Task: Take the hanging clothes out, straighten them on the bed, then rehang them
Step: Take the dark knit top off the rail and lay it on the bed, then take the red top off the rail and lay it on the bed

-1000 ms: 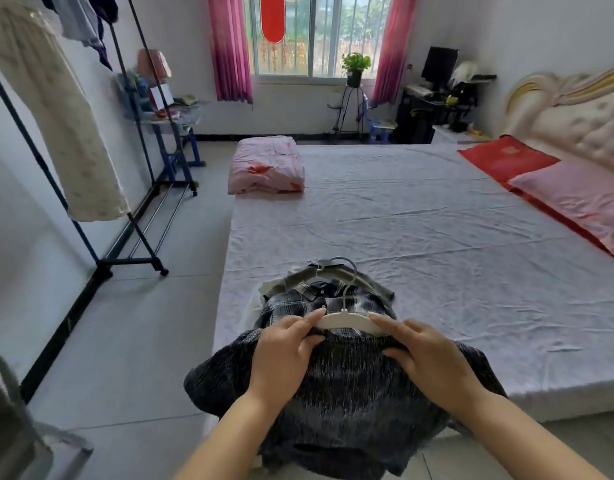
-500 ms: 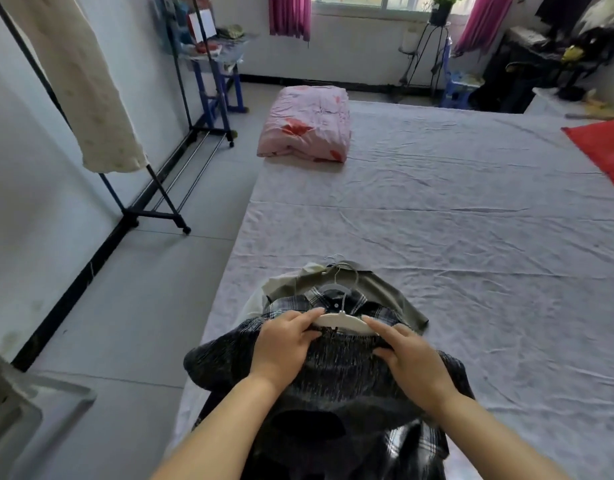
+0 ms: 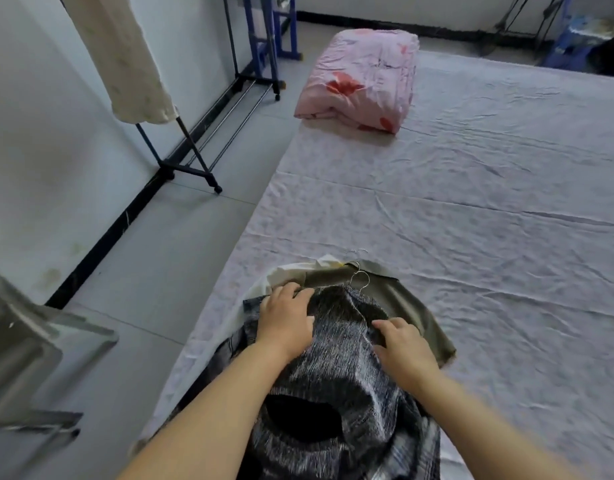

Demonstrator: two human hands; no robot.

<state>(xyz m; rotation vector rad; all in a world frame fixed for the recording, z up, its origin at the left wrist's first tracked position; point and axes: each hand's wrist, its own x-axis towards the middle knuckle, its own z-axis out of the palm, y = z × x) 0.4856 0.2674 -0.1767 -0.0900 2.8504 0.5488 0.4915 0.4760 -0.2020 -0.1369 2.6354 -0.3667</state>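
A dark grey speckled garment (image 3: 336, 372) lies on top of a pile of clothes at the near edge of the bed (image 3: 472, 220). Under it show an olive-green garment (image 3: 406, 299), a white one (image 3: 281, 275) and a plaid one (image 3: 427, 448). Wire hanger hooks (image 3: 360, 279) stick out at the far end of the pile. My left hand (image 3: 286, 317) lies on the speckled fabric's upper left with fingers curled into it. My right hand (image 3: 402, 341) grips the fabric on the right. The white hanger is hidden under the cloth.
A folded pink floral quilt (image 3: 364, 81) sits at the bed's far left corner. A dark clothes rack (image 3: 191, 147) stands along the left wall with a cream garment (image 3: 125, 60) hanging on it. A grey chair (image 3: 32, 358) is at the near left.
My view has tilted down and closer. The speckled garment has been drawn up over the white hanger, which no longer shows; both hands moved apart onto the fabric.
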